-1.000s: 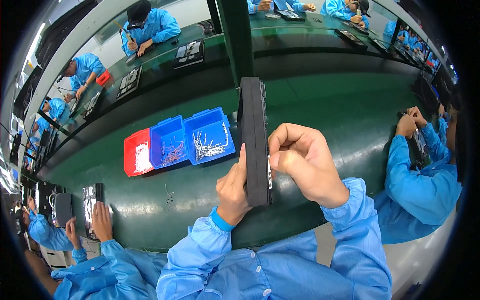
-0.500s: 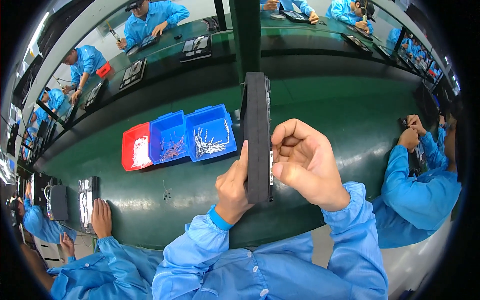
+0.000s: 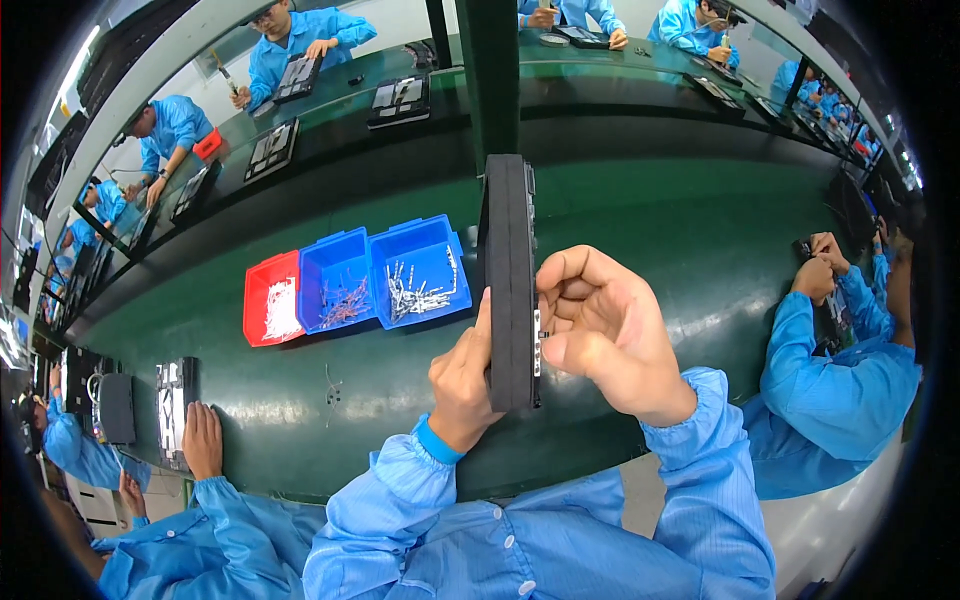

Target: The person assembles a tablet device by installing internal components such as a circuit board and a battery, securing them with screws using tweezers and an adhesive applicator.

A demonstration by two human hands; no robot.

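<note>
My left hand [image 3: 466, 370] grips a thick black flat device casing [image 3: 509, 290] from its left side. The casing stands on edge, its narrow black side turned up towards me, so its broad faces are barely seen. On its right face a small whitish strip with dots [image 3: 537, 345] shows. Close against that strip is my right hand [image 3: 615, 335], palm turned up, fingers curled in and thumb by the strip. Whatever lies between those fingertips is too small or hidden to make out.
Left of the casing stand a blue bin [image 3: 420, 275] with white-and-dark strips, another blue bin [image 3: 338, 280] with thin reddish wires, and a red bin [image 3: 272, 300] with white pieces. Loose thin wires [image 3: 333, 390] lie on the green table [image 3: 400, 420]. Co-workers sit on both sides and opposite.
My hands and the casing have shifted very slightly in view, with the same hold. Across the table, a co-worker has tilted up a flat device.
</note>
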